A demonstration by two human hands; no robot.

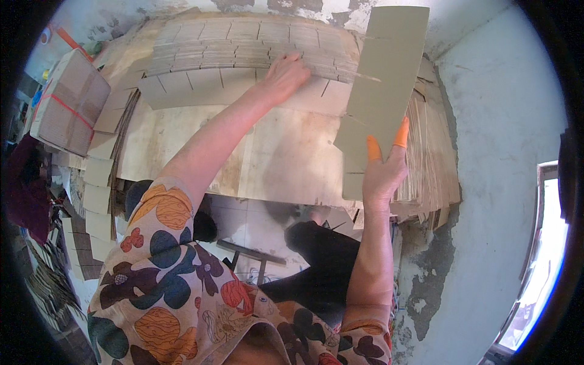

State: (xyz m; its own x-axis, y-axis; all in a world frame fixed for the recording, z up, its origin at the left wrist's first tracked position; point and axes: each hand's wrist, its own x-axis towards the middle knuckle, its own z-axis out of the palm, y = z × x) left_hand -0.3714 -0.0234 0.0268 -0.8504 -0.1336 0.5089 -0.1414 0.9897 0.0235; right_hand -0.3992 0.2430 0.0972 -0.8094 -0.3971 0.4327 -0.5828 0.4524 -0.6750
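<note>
My right hand (386,173) wears orange finger covers on its thumb and one finger. It grips the lower part of a long grey-brown cardboard strip (389,73) with short slits, held raised and slightly tilted. My left hand (287,78) reaches to the far side of the table, its fingers curled over a row of slotted cardboard strips (213,52). Its fingertips are hidden, so what they pinch cannot be made out. Beneath its wrist, the nearest strip of the row (182,89) lies with its slits along the far edge.
A stack of cardboard strips (429,152) stands at the table's right end, beside a peeling wall (493,121). On the left are more cardboard pieces (100,173) and a bundle tied with red string (72,100). The wooden tabletop (243,152) ends before my legs; a stool (252,252) is below.
</note>
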